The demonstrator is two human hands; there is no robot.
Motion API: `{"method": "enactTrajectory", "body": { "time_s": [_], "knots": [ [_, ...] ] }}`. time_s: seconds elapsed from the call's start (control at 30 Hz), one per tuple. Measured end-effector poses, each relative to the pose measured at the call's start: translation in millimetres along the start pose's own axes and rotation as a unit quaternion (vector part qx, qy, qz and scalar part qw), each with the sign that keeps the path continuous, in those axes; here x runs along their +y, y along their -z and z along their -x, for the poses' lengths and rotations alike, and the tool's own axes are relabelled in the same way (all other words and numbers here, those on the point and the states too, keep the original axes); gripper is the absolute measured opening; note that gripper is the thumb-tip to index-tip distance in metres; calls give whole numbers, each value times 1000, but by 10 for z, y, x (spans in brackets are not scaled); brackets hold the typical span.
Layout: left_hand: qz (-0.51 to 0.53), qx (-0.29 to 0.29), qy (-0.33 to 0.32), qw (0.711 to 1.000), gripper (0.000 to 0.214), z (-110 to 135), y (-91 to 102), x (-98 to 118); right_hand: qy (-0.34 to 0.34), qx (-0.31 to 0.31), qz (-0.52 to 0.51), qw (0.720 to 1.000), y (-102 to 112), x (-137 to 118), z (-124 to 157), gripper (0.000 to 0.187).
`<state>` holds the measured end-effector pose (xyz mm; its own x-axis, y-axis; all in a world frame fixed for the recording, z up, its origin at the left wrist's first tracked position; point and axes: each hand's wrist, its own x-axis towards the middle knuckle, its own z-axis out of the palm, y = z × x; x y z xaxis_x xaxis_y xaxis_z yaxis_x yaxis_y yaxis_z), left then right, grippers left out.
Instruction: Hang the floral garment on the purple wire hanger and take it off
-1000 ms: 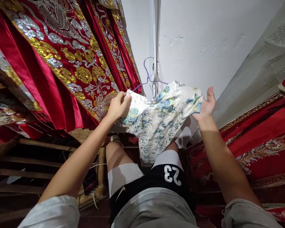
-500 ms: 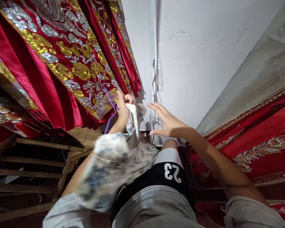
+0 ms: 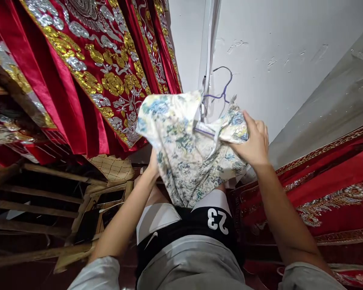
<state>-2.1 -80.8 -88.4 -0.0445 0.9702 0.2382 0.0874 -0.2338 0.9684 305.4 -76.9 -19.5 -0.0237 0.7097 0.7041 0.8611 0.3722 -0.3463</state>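
Note:
A pale floral shirt [image 3: 178, 141] with blue and green flowers is spread out in front of me at the middle of the head view. The purple bar of a clothes hanger [image 3: 224, 96] shows in its neckline, and the hook sticks up above the collar. My right hand [image 3: 255, 141] is closed around the shirt's right-side shoulder, thumb on the near side. Under the left side of the cloth is my left hand [image 3: 153, 164]; the shirt covers its fingers, so their grip is hidden.
Red cloths embroidered in gold and silver [image 3: 111, 80] hang at the upper left. A wooden slatted chair [image 3: 48, 193] stands at the lower left. Beaded red fabric [image 3: 335, 181] lies along the right, below clear plastic sheeting [image 3: 335, 92]. A white wall [image 3: 275, 40] rises ahead.
The shirt has swung up from over my left forearm and now spreads between both hands. The hanger hook has moved right. My right hand, apart from the shirt before, has taken hold of its shoulder.

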Motion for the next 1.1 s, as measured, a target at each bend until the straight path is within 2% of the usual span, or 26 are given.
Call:
{"method": "enactTrajectory", "body": {
  "time_s": [0.07, 0.13, 0.3, 0.47, 0.53, 0.63, 0.67, 0.7, 0.77, 0.83, 0.9, 1.0, 1.03, 1.07, 1.1],
  "knots": [
    [59, 25, 34, 997, 85, 96, 40, -156, 0, 6, 7, 1000, -16, 37, -114, 102],
    [105, 52, 66, 991, 78, 186, -17, -287, 13, -1, 10, 1000, -88, 25, -192, 103],
    [134, 97, 51, 985, 74, 392, -271, -557, 55, -37, 0, 998, -233, -110, -190, 101],
    [170, 101, 96, 976, 78, 642, -264, -618, 66, -55, -44, 995, -182, -140, 77, 87],
    [174, 93, 122, 973, 81, 725, -209, -582, 22, -39, -123, 991, -200, -77, 314, 74],
    [164, 93, 131, 973, 80, 792, -149, -515, -135, -20, -267, 954, -379, -25, 773, 45],
    [158, 92, 129, 975, 79, 801, -142, -494, -184, -54, -299, 935, -478, -46, 918, 37],
    [151, 87, 129, 976, 78, 807, -141, -476, -209, -113, -322, 916, -586, -92, 1045, 35],
    [136, 71, 128, 980, 77, 815, -153, -451, -203, -257, -372, 869, -800, -245, 1215, 37],
    [122, 62, 122, 983, 74, 828, -171, -445, -171, -339, -420, 824, -960, -424, 1273, 38],
    [108, 57, 112, 986, 70, 844, -183, -463, -156, -342, -451, 810, -1044, -549, 1261, 36],
    [87, 39, 101, 990, 65, 852, -199, -538, -167, -308, -462, 815, -1058, -568, 1228, 31],
    [75, 55, 86, 992, 64, 849, -212, -574, -182, -294, -462, 816, -1048, -543, 1226, 30],
    [51, 101, 57, 992, 63, 845, -232, -615, -201, -283, -461, 817, -1037, -516, 1231, 29],
    [15, 178, 14, 984, 62, 842, -262, -659, -222, -275, -459, 815, -1028, -491, 1239, 28]
  ]
}}
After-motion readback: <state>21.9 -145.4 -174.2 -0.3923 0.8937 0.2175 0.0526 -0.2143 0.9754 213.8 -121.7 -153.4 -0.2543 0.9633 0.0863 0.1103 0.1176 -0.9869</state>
